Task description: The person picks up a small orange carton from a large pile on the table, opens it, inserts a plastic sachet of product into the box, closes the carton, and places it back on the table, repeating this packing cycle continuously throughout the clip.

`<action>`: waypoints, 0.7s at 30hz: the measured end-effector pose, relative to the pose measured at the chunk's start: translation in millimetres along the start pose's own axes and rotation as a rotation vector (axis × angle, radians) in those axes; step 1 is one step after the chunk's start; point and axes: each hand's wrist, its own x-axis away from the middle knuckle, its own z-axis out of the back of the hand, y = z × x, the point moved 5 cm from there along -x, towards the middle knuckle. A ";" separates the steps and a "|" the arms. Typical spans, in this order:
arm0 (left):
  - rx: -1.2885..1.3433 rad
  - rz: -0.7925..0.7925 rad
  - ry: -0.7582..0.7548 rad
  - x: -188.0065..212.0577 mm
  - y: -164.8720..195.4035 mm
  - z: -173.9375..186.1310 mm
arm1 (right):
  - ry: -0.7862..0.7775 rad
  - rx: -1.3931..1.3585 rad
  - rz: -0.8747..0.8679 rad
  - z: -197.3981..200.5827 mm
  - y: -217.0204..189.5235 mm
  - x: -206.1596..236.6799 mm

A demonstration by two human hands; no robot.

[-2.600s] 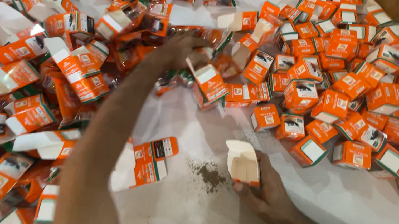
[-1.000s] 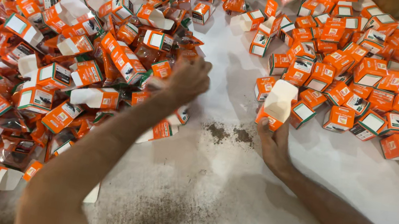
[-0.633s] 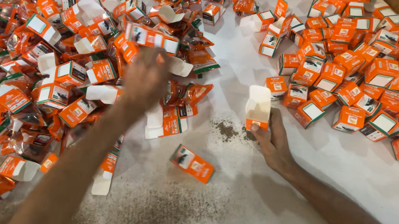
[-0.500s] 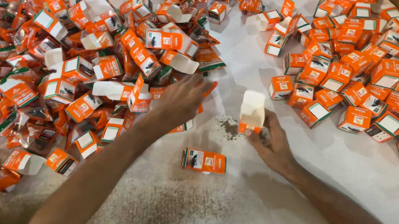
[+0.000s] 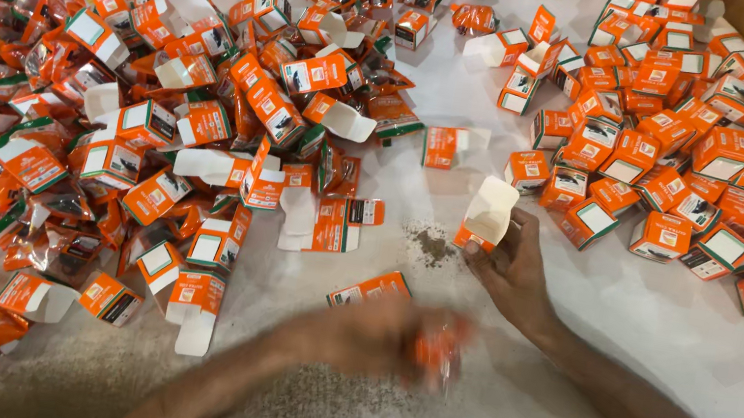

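We see the right hand (image 5: pixel 513 273) resting on the white table (image 5: pixel 672 326), with the forearm coming in from the lower right corner and lying flat on the surface. Its fingers are curled around a small orange carton (image 5: pixel 487 217), which stands upright with its white flap open at the top. This held carton is our landmark for the other places.

Just to the left of the carton, a small heap of dark powder (image 5: pixel 431 244) lies on the table, near but not touching it. Below and to the left of the carton, the left hand (image 5: pixel 376 337) is in front of us, very blurred. Its forearm enters from the lower edge and goes up to the right. The hand seems to close on an orange packet (image 5: pixel 437 349), but the blur is strong, so we cannot tell if the fingers are really shut on it. Just above this hand, one flat orange carton (image 5: pixel 369 289) lies on the table.

Far to the left of the held carton there is a big pile of open cartons and foil pouches (image 5: pixel 103 147). To the upper right of it, many closed orange boxes (image 5: pixel 717 164) stand close together.
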 end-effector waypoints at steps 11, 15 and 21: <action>-1.065 -0.638 1.092 59.1 41.5 70.1 | -0.159 0.321 0.027 -15.3 -14.4 6.1; -1.255 -1.148 0.972 39.2 19.7 18.1 | -0.139 0.396 0.016 -17.3 -11.9 12.9; -1.495 -1.035 0.843 -6.0 6.5 6.3 | -0.190 0.412 0.070 -14.8 -21.6 13.6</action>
